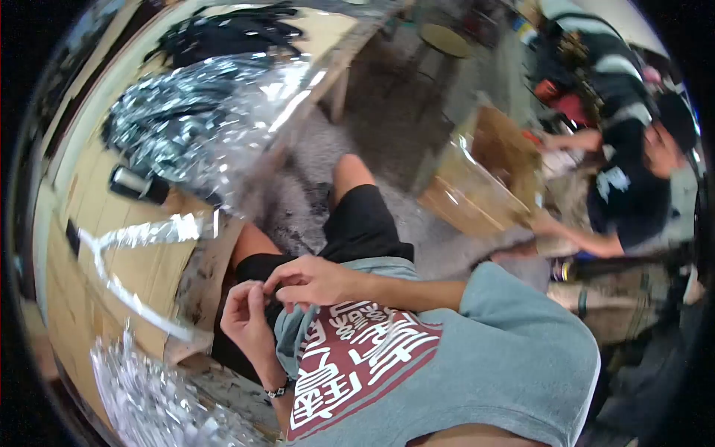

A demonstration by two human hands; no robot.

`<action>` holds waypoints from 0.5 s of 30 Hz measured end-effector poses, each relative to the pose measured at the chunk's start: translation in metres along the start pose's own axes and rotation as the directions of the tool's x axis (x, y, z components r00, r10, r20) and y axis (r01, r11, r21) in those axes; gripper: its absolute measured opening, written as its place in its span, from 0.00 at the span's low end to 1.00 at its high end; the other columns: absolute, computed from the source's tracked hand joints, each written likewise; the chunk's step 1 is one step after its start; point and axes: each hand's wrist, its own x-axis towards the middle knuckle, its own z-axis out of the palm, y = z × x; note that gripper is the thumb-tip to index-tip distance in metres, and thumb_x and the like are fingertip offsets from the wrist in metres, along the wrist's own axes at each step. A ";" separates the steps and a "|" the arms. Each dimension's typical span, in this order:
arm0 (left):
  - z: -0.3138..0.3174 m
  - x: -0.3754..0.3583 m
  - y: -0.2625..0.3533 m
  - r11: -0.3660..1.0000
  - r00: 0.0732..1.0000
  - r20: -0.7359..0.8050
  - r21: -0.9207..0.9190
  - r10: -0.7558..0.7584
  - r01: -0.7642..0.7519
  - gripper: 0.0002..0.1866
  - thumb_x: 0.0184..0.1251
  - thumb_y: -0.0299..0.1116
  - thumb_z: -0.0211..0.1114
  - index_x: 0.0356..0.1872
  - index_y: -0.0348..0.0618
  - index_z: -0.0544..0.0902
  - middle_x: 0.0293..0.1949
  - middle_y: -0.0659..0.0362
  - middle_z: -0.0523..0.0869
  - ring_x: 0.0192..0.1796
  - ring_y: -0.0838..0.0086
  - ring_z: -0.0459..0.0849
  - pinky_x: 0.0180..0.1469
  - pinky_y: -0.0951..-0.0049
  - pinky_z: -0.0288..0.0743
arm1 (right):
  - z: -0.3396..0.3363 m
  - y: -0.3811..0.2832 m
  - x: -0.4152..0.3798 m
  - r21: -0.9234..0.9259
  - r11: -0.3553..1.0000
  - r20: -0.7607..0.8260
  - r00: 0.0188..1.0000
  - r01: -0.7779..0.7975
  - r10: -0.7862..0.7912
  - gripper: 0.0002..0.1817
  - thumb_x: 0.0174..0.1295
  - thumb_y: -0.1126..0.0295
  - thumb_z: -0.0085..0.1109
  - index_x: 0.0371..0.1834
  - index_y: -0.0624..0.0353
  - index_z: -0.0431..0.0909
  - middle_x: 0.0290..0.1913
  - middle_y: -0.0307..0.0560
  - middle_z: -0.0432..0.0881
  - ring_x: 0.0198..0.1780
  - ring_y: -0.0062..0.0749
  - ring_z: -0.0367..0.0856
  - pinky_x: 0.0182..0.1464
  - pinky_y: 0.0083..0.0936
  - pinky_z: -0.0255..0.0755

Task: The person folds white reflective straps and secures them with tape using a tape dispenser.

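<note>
Both hands are close together over my lap, in front of the grey shirt (pixel 447 350). My left hand (pixel 249 309), with a bracelet at its wrist, has its thumb and fingertips pressed together. Just beside it, my right hand (pixel 309 283) has curled fingers, its fingertips near the left ones. Whatever the fingertips may hold is too small to make out. On the table (pixel 71 283) nearby are a strip of silvery tape (pixel 134 302), a black cylinder (pixel 138 184) and a heap of shiny silver strips (pixel 179 119).
More silver strips (pixel 164 402) lie at the table's near end, and black strips (pixel 223 33) at its far end. At the right, a person in black (pixel 625 171) holds an open cardboard box (pixel 484 175). A round stool (pixel 445 41) stands farther back.
</note>
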 end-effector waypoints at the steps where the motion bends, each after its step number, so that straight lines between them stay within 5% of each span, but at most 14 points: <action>1: -0.002 -0.001 0.003 0.999 0.999 0.037 0.044 0.016 -0.018 0.03 0.75 0.22 0.62 0.39 0.33 0.82 0.39 0.59 0.85 0.38 0.81 0.80 0.43 0.80 0.74 | -0.001 -0.002 0.001 0.000 1.000 0.032 0.999 -0.003 0.003 0.16 0.71 0.67 0.58 0.58 0.62 0.81 0.34 0.41 0.85 0.31 0.17 0.78 0.35 0.18 0.74; 5: 0.003 -0.010 0.033 0.910 0.961 0.048 0.311 0.273 -0.274 0.02 0.71 0.22 0.63 0.41 0.34 0.80 0.45 0.50 0.84 0.50 0.63 0.83 0.56 0.67 0.75 | 0.001 -0.007 0.006 0.048 0.995 0.042 0.996 -0.086 0.085 0.15 0.69 0.69 0.60 0.56 0.62 0.83 0.32 0.41 0.86 0.30 0.17 0.79 0.33 0.16 0.74; 11: -0.007 -0.037 0.046 0.917 0.935 -0.128 0.276 0.331 -0.287 0.03 0.69 0.22 0.65 0.38 0.33 0.80 0.45 0.53 0.84 0.47 0.68 0.83 0.53 0.70 0.76 | 0.010 -0.036 0.007 -0.063 0.988 0.115 0.982 -0.141 0.148 0.14 0.70 0.71 0.58 0.56 0.63 0.82 0.36 0.41 0.86 0.32 0.17 0.80 0.36 0.15 0.73; 15: -0.013 -0.064 0.054 0.985 0.948 -0.287 0.143 0.135 -0.097 0.03 0.67 0.20 0.68 0.40 0.32 0.84 0.46 0.56 0.83 0.48 0.76 0.83 0.53 0.77 0.76 | 0.020 -0.044 0.016 -0.302 0.947 0.099 0.992 0.110 -0.084 0.13 0.69 0.73 0.61 0.54 0.65 0.82 0.38 0.40 0.85 0.36 0.15 0.79 0.37 0.15 0.72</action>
